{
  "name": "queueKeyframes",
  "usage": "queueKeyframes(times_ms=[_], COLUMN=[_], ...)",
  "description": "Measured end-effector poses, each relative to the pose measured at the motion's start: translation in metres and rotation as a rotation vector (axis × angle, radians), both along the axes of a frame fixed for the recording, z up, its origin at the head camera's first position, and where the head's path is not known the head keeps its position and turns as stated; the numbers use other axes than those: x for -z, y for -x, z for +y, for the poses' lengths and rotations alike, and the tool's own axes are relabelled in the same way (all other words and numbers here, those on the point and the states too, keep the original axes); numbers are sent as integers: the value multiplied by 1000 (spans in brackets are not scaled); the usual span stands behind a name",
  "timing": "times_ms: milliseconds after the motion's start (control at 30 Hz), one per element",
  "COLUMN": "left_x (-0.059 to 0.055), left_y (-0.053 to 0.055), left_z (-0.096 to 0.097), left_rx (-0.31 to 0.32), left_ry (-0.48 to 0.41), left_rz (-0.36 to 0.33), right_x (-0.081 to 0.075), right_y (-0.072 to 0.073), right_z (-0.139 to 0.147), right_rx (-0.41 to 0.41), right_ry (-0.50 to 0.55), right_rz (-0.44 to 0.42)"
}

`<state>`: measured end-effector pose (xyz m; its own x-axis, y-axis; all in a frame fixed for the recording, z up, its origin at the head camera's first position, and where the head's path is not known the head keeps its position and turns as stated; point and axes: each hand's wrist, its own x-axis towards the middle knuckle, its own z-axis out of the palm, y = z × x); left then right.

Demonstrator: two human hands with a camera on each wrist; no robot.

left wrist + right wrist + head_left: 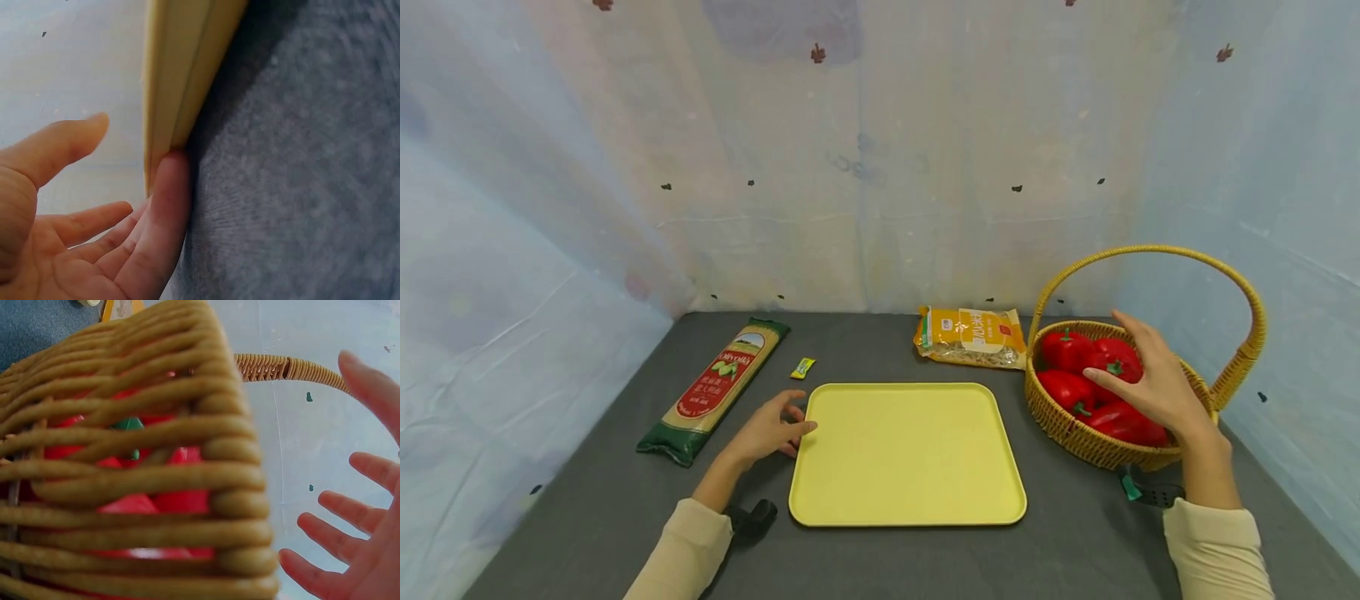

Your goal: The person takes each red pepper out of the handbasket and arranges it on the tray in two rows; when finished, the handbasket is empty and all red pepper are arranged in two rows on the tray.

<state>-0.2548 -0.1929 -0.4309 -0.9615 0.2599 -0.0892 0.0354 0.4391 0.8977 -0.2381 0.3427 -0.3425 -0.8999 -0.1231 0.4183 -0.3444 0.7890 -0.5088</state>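
A yellow tray (910,454) lies flat on the grey table. My left hand (775,427) is at its left edge; in the left wrist view a finger (170,194) touches the tray's outer wall (181,69), while the thumb stands apart from it. On the right, a wicker basket (1060,429) with a tall handle holds several red bell peppers (1067,350). Over the basket my right hand (1157,383) hovers with thumb and fingers spread and nothing between them. The right wrist view shows the basket's woven side (125,481) close up, beside the spread fingers (350,515).
A green-ended pasta packet (715,387) lies left of the tray. Near its upper end is a small yellow wrapped packet (802,368). An orange food bag (970,337) lies behind the tray, beside the basket. A pale patterned curtain (865,167) stands behind the table.
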Motion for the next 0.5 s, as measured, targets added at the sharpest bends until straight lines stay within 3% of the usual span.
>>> queueKeyframes(times_ms=[267, 500], left_x=[6, 10], left_y=[0, 3], left_z=[-2, -7], left_rx=[33, 107], left_ry=[2, -26], left_rz=[18, 15], right_x=[1, 3], right_y=[1, 2], right_z=[0, 2], right_rx=[-11, -28], right_ry=[26, 33], right_rz=[-19, -31])
